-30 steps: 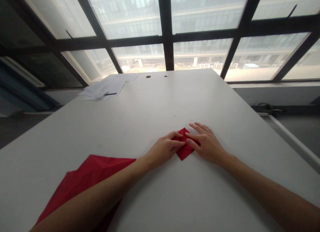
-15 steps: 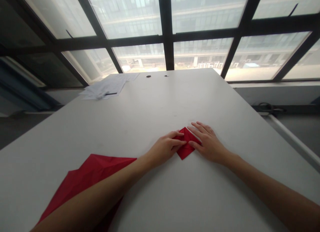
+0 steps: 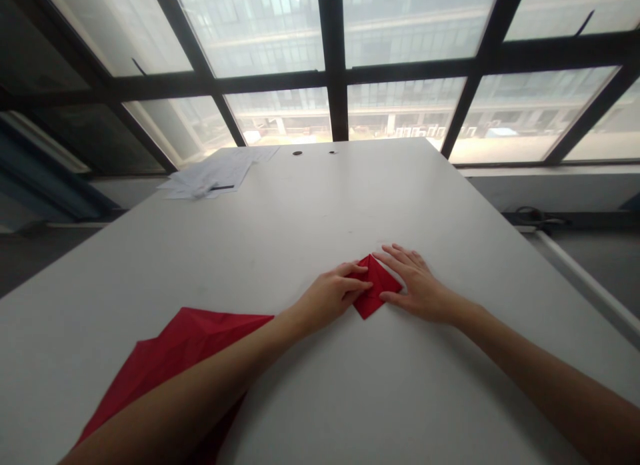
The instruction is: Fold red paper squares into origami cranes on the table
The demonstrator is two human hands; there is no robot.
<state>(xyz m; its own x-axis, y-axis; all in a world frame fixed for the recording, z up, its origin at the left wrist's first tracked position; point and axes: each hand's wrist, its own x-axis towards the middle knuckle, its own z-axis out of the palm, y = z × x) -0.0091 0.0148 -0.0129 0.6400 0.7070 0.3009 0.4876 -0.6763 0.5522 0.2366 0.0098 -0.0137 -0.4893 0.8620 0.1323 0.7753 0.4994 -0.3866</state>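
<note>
A small square of folded red paper point(image 3: 383, 283) lies on the white table, one corner pointing toward me and crease lines showing on top. My left hand point(image 3: 333, 291) holds its left side down, thumb and fingertips pressed on the paper and covering that corner. On the other side, my right hand point(image 3: 417, 285) is open with its fingers spread. Its thumb touches the lower right edge of the paper, and its fingers rest beside the upper right edge. Under my left forearm is a larger piece of red paper point(image 3: 165, 348), creased and partly hidden.
The white table point(image 3: 310, 218) reaches toward large framed windows point(image 3: 280, 45). At its far left lie several loose white sheets point(image 3: 215, 171) with a dark, thin object point(image 3: 223, 188) on them. Two dark spots show near the far edge. A dark cable point(image 3: 540, 217) lies beyond the right side.
My right hand has slid slightly right and its thumb has drawn back toward the paper's edge, uncovering more of the right corner. My left hand stays where it was.
</note>
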